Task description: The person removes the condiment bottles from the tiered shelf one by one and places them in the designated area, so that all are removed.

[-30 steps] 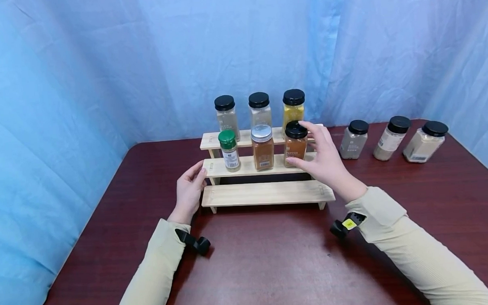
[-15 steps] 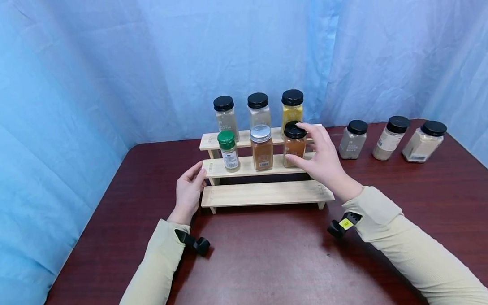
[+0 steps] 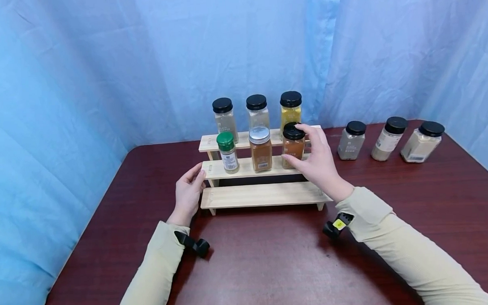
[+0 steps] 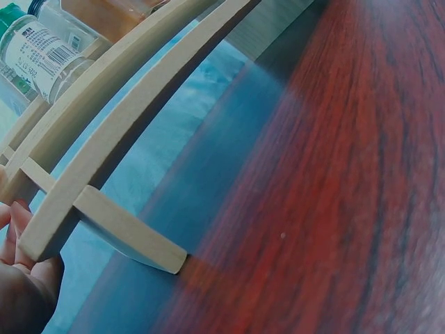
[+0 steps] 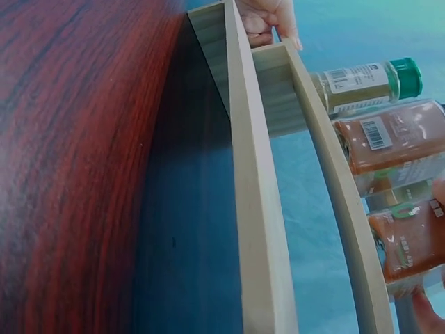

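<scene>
A three-tier wooden spice rack (image 3: 265,195) stands on the table. My left hand (image 3: 189,192) pinches the left end of its middle shelf, thumb on top. On that shelf's right side, my right hand (image 3: 318,161) grips a spice jar of orange-red powder (image 3: 293,147), with a finger on its black lid and the thumb low at its front. To its left stand a silver-lidded jar of brown powder (image 3: 261,154) and a green-capped spice bottle (image 3: 230,157). In the right wrist view, fingers (image 5: 425,316) show at the held jar's edge.
Three black-lidded jars stand along the top shelf: a grey one (image 3: 226,121), a pale one (image 3: 258,118) and a yellow one (image 3: 290,116). On the table at right are a grey jar (image 3: 352,144), a labelled jar (image 3: 386,143) and a cream-coloured jar (image 3: 419,145). Blue curtains (image 3: 224,45) hang behind.
The head view has shifted slightly. My right wrist and forearm have moved a little left, while the hand stays at the same jar. My left hand keeps its place on the rack.
</scene>
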The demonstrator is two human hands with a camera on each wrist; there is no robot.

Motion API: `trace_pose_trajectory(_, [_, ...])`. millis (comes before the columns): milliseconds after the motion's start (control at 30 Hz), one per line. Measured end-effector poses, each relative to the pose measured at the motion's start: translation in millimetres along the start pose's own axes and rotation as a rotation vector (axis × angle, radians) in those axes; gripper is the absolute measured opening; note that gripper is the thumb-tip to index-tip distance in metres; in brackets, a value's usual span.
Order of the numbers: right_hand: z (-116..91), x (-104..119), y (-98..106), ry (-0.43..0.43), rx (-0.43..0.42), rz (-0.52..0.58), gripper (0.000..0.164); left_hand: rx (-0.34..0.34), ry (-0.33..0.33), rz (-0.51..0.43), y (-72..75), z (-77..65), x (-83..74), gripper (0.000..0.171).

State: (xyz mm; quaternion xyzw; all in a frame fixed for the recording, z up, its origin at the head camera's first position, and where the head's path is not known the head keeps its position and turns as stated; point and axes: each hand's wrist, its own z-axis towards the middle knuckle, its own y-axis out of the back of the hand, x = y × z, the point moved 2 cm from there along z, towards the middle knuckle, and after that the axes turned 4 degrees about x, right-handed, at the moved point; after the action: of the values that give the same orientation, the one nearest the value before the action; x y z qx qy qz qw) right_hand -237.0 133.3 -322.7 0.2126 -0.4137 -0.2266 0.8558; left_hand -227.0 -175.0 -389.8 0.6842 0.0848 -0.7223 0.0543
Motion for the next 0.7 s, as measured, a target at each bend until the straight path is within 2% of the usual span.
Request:
trace_pose_trajectory(533, [-6.4, -2.3, -4.3, 0.061, -0.127, 0.032, 0.071, -0.006, 0.001, 0.003, -0.1, -1.1, 0.4, 0.037])
trace_pose_trajectory(700, [-8.0, 1.0, -2.8, 0.073, -0.132, 0.039, 0.069, -0.004, 0.0, 0.003, -0.2, -0.7, 0.5, 0.036])
